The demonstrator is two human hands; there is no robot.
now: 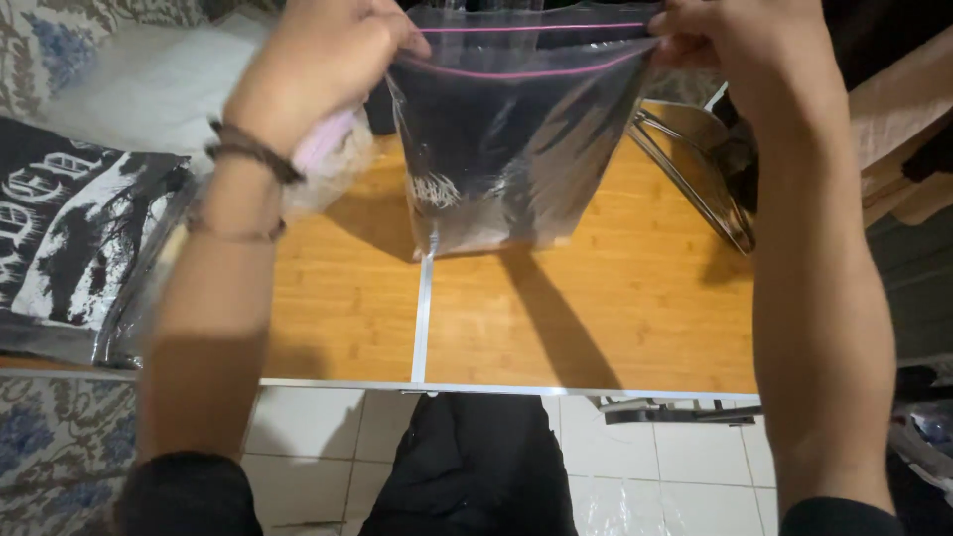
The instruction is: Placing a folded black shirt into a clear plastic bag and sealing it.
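My left hand and my right hand each pinch one top corner of a clear zip bag with a pink seal line, holding it up above a wooden folding table. Inside the bag sits a dark folded garment with a white print. The bag's bottom edge hangs just above the table's middle seam. A cord bracelet and a thin band circle my left wrist. Something pale pink shows behind my left palm.
A black-and-white printed garment in clear plastic lies at the table's left end. A patterned fabric lies beyond it. A metal frame stands at the far right. White floor tiles run below the table's near edge.
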